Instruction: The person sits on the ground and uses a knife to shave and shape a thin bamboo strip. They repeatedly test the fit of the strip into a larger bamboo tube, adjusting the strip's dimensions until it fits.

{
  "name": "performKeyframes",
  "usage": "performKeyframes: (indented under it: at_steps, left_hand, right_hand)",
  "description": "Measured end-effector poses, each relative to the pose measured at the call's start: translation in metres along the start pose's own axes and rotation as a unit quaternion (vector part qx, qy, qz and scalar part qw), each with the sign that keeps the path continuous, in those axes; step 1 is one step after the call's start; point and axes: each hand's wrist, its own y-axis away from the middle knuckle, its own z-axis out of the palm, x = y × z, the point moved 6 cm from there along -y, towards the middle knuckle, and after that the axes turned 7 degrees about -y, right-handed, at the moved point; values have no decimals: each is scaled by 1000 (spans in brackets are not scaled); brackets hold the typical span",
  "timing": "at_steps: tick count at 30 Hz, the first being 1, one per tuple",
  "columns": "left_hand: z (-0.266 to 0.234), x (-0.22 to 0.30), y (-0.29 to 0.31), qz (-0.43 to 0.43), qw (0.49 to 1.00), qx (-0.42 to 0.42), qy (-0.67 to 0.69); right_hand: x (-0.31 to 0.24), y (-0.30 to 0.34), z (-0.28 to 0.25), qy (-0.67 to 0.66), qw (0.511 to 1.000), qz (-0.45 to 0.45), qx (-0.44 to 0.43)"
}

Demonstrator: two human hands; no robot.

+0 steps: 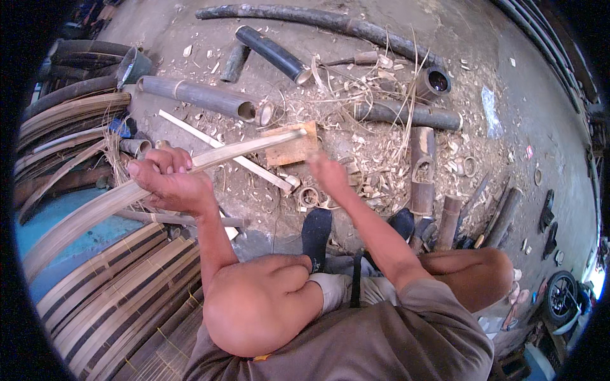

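Shavings and dark bamboo poles [203, 96] are strewn across a grey concrete floor [508, 82]. Above it, a long pale bamboo strip [235, 151] is gripped tightly by the left hand [168, 181], while the blurred right hand [327, 173] appears closed near a wooden block [293, 147].

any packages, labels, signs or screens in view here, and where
None that can be made out: no package, label, sign or screen shows.
Only a clear plastic scrap lies flat on the concrete floor at upper right, pale and bluish, with no print to tell.
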Motion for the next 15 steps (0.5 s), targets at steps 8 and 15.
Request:
performKeyframes:
  at_steps: [8, 15]
  left_hand:
    - [-10, -3, 2, 20, 1000, 0, 14]
    - [4, 4, 9, 25, 999, -8, 23]
  right_hand:
    - [-63, 14, -51, -114, 991, -49, 50]
    - [9, -9, -18, -57, 992, -61, 96]
